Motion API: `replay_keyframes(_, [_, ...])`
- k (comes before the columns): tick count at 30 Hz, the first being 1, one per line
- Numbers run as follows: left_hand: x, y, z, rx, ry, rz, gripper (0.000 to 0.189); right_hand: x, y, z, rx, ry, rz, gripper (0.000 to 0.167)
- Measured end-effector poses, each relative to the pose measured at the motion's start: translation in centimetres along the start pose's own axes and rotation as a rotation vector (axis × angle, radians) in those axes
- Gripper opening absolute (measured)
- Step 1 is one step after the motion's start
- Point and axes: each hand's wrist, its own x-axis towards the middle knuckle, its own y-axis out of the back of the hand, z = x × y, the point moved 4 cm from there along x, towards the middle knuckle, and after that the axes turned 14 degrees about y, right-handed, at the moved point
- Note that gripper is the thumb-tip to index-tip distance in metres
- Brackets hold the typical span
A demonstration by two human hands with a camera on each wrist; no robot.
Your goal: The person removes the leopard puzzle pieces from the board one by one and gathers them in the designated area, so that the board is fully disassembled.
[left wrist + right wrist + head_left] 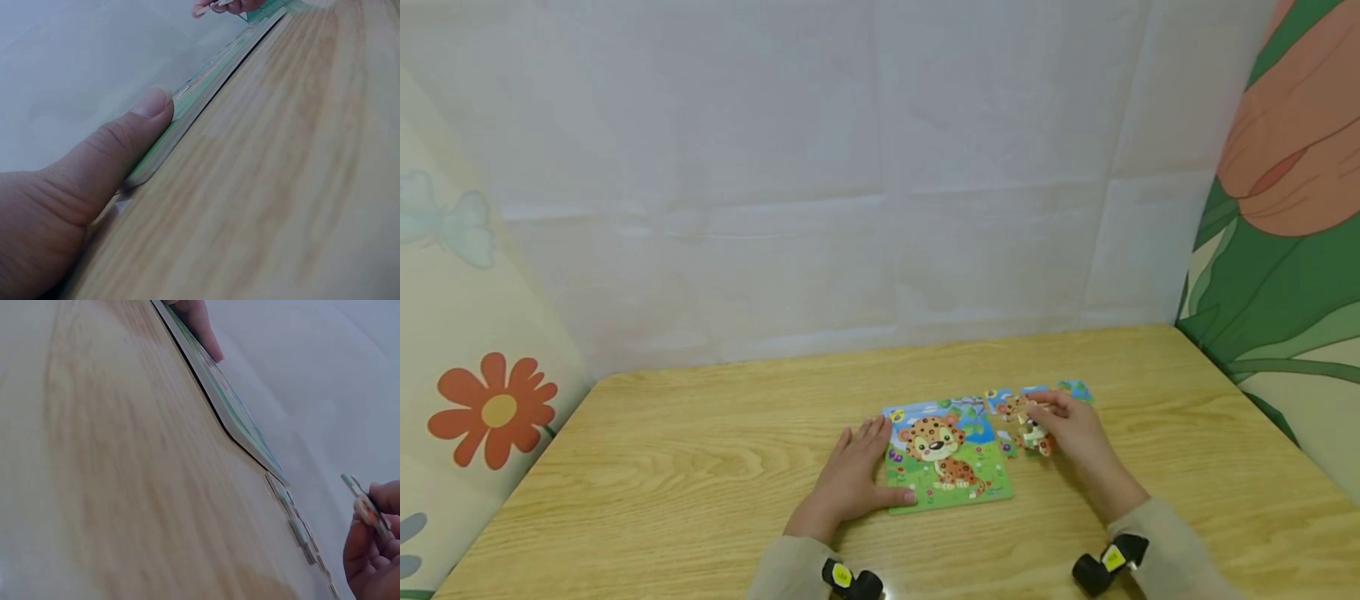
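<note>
A square leopard puzzle board [947, 454] lies flat on the wooden table, showing a spotted leopard on green grass under blue sky. My left hand [848, 482] rests at its left side, fingers straight along the edge, and the thumb [147, 112] lies on the near left corner. To the right of the board, my right hand [1077, 432] pinches a jigsaw piece [370, 512] between thumb and fingers, lifted above the table. Loose jigsaw pieces [998, 402] lie beside the board's right edge, partly hidden by the right hand.
Another loose piece [1078, 389] with green and blue print lies beyond the right hand. The wooden table [700, 467] reaches back to a white sheet [775, 275]. Printed flower panels [1292, 308] flank it on both sides.
</note>
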Motion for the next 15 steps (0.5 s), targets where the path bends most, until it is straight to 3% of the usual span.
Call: replay_keyframes(15, [0.0, -0.1, -0.1, 0.0, -0.001, -0.001, 0.11, -0.1, 1.8, 0.4, -0.064, -0.034, 0.019, 0.032])
